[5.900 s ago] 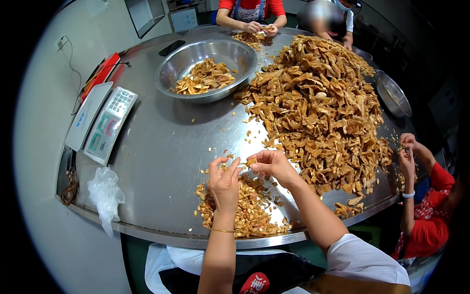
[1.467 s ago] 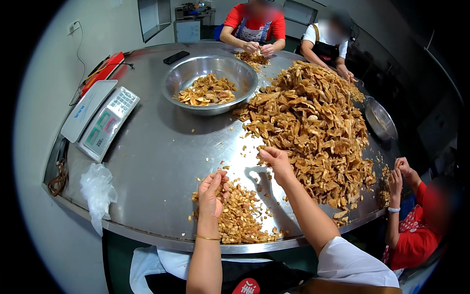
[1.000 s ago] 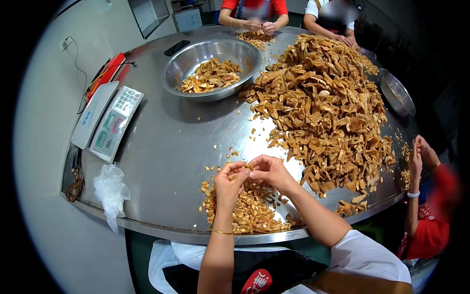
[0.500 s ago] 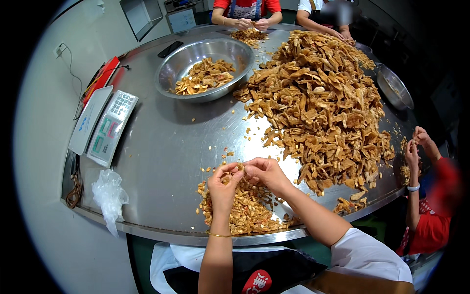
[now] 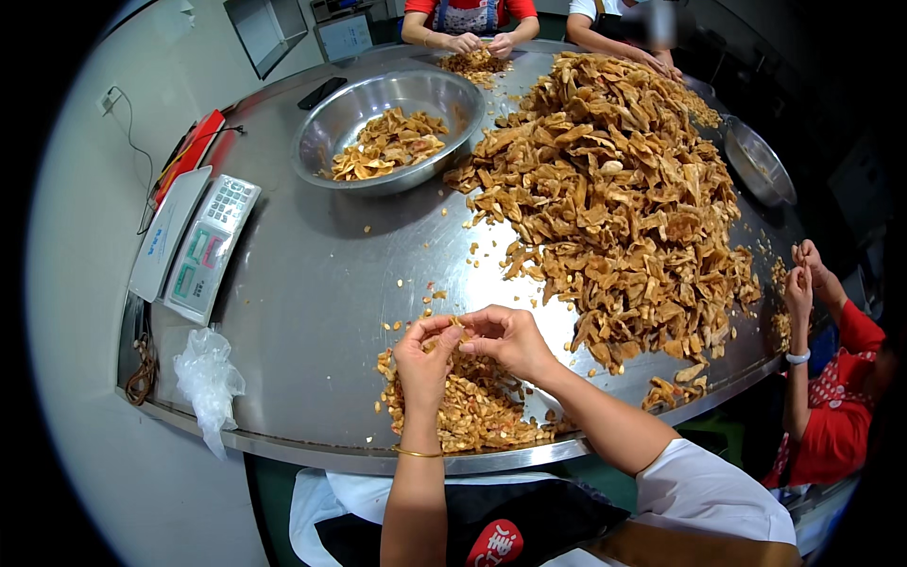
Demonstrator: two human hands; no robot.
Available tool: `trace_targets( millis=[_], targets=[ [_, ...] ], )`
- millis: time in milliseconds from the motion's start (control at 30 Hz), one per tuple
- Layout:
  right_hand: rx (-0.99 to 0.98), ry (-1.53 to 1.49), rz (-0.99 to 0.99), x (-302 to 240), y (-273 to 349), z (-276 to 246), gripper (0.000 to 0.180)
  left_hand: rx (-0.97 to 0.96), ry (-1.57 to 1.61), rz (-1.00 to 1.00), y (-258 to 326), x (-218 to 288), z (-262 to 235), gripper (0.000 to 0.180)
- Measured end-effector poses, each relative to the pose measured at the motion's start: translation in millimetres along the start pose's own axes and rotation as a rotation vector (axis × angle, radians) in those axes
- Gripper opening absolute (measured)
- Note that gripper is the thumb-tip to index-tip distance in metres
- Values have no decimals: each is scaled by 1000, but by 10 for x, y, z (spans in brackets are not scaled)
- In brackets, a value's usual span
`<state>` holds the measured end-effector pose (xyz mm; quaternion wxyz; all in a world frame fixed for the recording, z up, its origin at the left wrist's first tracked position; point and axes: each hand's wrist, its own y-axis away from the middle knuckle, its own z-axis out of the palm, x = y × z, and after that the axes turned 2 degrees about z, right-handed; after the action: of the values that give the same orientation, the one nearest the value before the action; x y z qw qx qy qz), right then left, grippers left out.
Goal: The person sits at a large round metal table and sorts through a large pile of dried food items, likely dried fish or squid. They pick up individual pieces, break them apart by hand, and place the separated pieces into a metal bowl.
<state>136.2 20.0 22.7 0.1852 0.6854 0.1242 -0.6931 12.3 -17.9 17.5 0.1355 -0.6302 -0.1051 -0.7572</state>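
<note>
My left hand [image 5: 422, 370] and my right hand [image 5: 518, 346] meet over the near part of the steel table, fingertips pinched together. Between them is a small brown dried piece [image 5: 459, 325], mostly covered by the fingers. Directly below lies a loose pile of small yellowish-brown bits [image 5: 472, 408], some reddish, spread up to the table's near edge. A tall heap of brown, wrinkled dried slices [image 5: 609, 203] rises beyond my right hand. Farther off, toward the left, stands a wide steel bowl [image 5: 316, 163] partly filled with similar slices.
On the left are a white weighing scale [image 5: 203, 250], a crumpled clear plastic bag [image 5: 208, 383] and a red object [image 5: 189, 151] with a cord. A black phone [image 5: 321, 93] lies behind the bowl. Co-workers' hands [image 5: 480, 43] work across the table and at the right [image 5: 808, 269], near another steel bowl [image 5: 759, 168].
My right hand has turned slightly, its fingers extending farther over the piece and closer to my left hand. The whole view has shifted a little. Both hands stay over the pile.
</note>
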Motion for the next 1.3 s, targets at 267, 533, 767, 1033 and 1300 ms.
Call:
trace_targets(
  millis=[267, 533, 767, 1033, 1300],
  targets=[
    [183, 483, -459, -41, 36, 59, 18, 28, -25, 54, -5, -7, 24, 12],
    [15, -463, 207, 39, -71, 8, 15, -82, 403, -82, 2, -5, -30, 10],
    [-163, -724, 418, 4, -70, -84, 17, -119, 554, -301, 0, 33, -72, 11],
    [83, -253, 116, -60, -57, -22, 18, -63, 280, -258, -8, 4, -36, 18],
    [18, 17, -84, 13, -109, -105, 16, -97, 37, -114, -1, 8, -7, 15]
  ],
)
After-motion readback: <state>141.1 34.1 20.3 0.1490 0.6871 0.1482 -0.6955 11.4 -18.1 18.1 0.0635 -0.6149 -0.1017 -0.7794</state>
